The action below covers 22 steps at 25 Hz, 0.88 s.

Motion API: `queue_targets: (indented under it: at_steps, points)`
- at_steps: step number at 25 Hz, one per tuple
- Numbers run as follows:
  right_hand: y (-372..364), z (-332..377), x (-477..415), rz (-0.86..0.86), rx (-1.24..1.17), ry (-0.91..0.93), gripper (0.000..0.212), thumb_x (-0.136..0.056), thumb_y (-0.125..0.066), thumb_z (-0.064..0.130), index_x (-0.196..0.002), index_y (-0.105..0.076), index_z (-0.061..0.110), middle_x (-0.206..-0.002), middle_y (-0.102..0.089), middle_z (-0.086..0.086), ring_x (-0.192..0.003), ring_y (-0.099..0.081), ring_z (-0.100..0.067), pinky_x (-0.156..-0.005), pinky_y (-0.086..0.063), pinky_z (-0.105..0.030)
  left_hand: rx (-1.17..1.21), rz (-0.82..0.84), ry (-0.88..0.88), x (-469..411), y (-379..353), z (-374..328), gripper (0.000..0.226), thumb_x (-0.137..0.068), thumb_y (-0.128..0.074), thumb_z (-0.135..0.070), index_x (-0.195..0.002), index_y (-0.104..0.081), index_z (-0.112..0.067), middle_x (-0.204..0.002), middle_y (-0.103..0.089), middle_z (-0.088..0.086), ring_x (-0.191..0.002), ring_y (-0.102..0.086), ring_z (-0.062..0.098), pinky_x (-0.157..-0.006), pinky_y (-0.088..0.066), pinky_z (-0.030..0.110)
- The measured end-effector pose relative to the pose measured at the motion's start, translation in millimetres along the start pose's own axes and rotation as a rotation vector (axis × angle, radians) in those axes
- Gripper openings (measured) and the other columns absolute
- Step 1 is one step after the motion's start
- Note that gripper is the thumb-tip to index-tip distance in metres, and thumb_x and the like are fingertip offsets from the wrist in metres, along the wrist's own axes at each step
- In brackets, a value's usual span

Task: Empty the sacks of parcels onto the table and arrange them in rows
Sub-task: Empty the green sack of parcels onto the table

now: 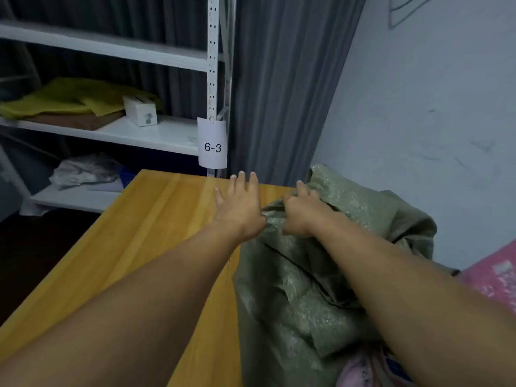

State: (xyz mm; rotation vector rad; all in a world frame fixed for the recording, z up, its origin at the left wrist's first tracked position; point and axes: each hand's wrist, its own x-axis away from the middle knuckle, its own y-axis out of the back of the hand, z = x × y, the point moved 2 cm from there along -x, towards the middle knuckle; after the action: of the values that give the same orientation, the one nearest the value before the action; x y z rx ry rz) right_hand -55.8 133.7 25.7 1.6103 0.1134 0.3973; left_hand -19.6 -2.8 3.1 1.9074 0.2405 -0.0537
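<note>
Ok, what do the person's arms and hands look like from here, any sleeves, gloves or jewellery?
The left forearm and right forearm are bare as far as the frame reaches, with no sleeve in view. The left hand and right hand are bare too: no gloves, and no ring, watch or wristband shows.

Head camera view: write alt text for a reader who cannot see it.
A person's right hand grips bunched fabric of a green woven sack lying on a yellow wooden table, with the left hand open beside it, fingers spread. Pink parcels show at the right edge; white shelving labelled 6-3 stands behind.
</note>
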Motion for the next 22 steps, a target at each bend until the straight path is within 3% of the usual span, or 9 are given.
queue_targets:
  at_steps: [6,11,14,18,22]
  points:
    - [-37.3,-18.1,-3.4,0.078,0.376,-0.091,0.111,-0.080,-0.079,0.041,-0.160,-0.007,0.012,-0.164,-0.004,-0.022,-0.147,-0.016,-0.041,-0.108,-0.035,-0.059,0.110,0.272,0.127,5.1,-50.2,-1.3,0.083,-0.088,-0.060,-0.020,-0.156,-0.012,-0.013,-0.164,-0.007,0.014,-0.150,-0.005,0.036,-0.119,-0.019,0.056]
    - [-59.3,-41.0,-14.5,0.153,0.498,-0.132,0.082,-0.093,-0.061,0.028,-0.157,-0.017,0.003,-0.155,-0.035,-0.018,-0.140,-0.034,-0.034,-0.107,-0.039,-0.047,0.208,0.385,0.158,-1.7,-87.3,5.2,0.095,-0.085,-0.063,-0.017,-0.158,-0.004,-0.024,-0.162,-0.011,0.012,-0.146,-0.016,0.039,-0.118,-0.027,0.051]
    - [-64.7,-47.2,-13.9,0.225,0.430,-0.140,0.048,-0.098,-0.051,0.010,-0.146,-0.046,0.009,-0.143,-0.055,-0.011,-0.130,-0.053,-0.031,-0.102,-0.045,-0.044,0.259,0.473,0.165,-4.4,-107.4,4.5,0.109,-0.081,-0.073,-0.017,-0.159,0.003,-0.023,-0.165,0.000,0.013,-0.149,-0.011,0.040,-0.120,-0.024,0.050]
    - [-32.1,-59.5,-8.5,0.064,0.498,-0.137,0.035,-0.099,-0.045,0.004,-0.127,-0.066,0.011,-0.129,-0.066,-0.010,-0.120,-0.062,-0.030,-0.096,-0.050,-0.041,0.271,0.512,0.178,-8.9,-125.5,6.2,0.108,-0.083,-0.072,-0.016,-0.159,0.006,-0.014,-0.165,0.001,0.015,-0.151,-0.009,0.039,-0.121,-0.023,0.048]
    - [53.6,-94.3,-1.7,-0.169,0.701,-0.282,0.035,-0.098,-0.042,0.004,-0.120,-0.068,0.012,-0.123,-0.068,-0.012,-0.116,-0.063,-0.035,-0.076,-0.045,-0.039,0.388,0.499,0.074,-21.8,-121.8,-10.7,0.111,-0.081,-0.076,-0.015,-0.158,0.005,-0.014,-0.159,-0.020,0.015,-0.144,-0.028,0.036,-0.116,-0.035,0.046]
